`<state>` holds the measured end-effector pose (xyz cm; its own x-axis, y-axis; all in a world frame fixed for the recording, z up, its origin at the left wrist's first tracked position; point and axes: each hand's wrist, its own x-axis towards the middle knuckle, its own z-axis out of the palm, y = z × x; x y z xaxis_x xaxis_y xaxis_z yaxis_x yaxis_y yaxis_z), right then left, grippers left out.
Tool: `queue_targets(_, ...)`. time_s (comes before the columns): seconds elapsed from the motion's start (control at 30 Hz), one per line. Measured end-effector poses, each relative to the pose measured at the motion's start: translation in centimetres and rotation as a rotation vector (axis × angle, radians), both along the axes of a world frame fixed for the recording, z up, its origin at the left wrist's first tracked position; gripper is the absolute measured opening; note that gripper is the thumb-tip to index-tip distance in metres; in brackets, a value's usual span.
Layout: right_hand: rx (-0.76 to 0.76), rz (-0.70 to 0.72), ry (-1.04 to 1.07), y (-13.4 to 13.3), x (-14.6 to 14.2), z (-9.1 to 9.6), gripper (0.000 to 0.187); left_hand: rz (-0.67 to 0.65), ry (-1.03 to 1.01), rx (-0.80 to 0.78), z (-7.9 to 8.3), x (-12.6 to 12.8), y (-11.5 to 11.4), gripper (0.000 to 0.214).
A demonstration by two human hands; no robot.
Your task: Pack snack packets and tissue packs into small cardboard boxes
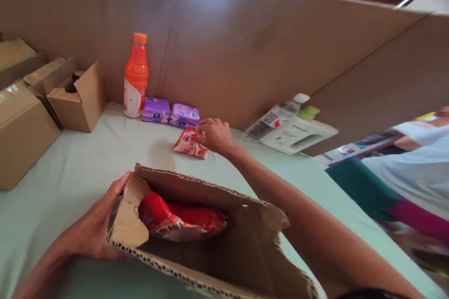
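Note:
My left hand (100, 222) grips the left end of an open cardboard box (252, 238), its fingers partly hidden behind the wall. Inside, toward the left, lies a red package (182, 222) with printed lettering; its exact kind is unclear. Beyond the far rim, my right hand (215, 135) reaches across to a small red and white snack packet (189, 142) lying on the cloth. The fingers are bent and pinch the packet's right edge. Just behind it are two purple packs (156, 110), side by side, and an orange bottle (136, 74) standing upright.
Several cardboard boxes (26, 126) stand at the left. A clear bottle (275, 119) and a white jug with a green cap (298, 133) lean at the right. A tall cardboard wall (224, 42) closes off the back. Another person (414, 168) is at the far right.

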<state>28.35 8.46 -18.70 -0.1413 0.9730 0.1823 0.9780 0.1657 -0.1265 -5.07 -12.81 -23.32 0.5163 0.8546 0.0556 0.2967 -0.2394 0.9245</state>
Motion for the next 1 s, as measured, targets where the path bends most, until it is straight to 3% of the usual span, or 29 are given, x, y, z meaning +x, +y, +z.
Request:
queue_targets(0.1, 0.152, -0.025, 0.145, -4.5, 1.2, 3.7, 0.011, 0.019, -0.044, 0.045, 1.5, 0.4, -0.2, 0.125)
queue_targets(0.27, 0.606, 0.078, 0.640, -14.4, 2.4, 11.8, 0.026, 0.021, -0.079, 0.034, 0.8, 0.4, 0.0, 0.132)
queue_targets(0.33, 0.662, 0.157, 0.718, -18.3, 2.0, 13.6, 0.022, 0.019, -0.077, 0.029, 0.6, 0.3, 0.0, 0.134)
queue_targets(0.4, 0.564, 0.255, 0.593, -21.3, 1.2, 13.7, 0.018, 0.019, -0.080, 0.031, 0.6, 0.3, 0.0, 0.134)
queue_targets(0.47, 0.355, 0.400, 0.426, -22.9, 0.1, 12.6, 0.019, 0.017, -0.094, 0.038, 0.7, 0.4, 0.0, 0.135)
queue_targets(0.6, -0.212, 0.650, 0.275, -23.0, -2.3, 9.3, 0.015, 0.010, -0.110, 0.053, 0.7, 0.4, 0.0, 0.137)
queue_targets(0.67, -0.363, 0.707, 0.279, -22.5, -3.0, 8.7, 0.014, 0.013, -0.097, 0.062, 0.6, 0.4, 0.0, 0.137)
queue_targets(0.77, -0.296, 0.698, 0.320, -22.1, -2.8, 9.2, 0.023, 0.008, -0.081, 0.067, 0.6, 0.3, 0.0, 0.136)
queue_targets(0.9, 0.021, 0.532, 0.410, -22.8, -0.1, 10.3, 0.015, 0.000, -0.035, 0.111, 0.1, 0.1, 0.1, 0.132)
queue_targets(1.0, 0.230, 0.408, 0.447, -24.3, 2.6, 9.7, 0.008, 0.012, 0.018, 0.198, -0.2, -0.1, 0.2, 0.125)
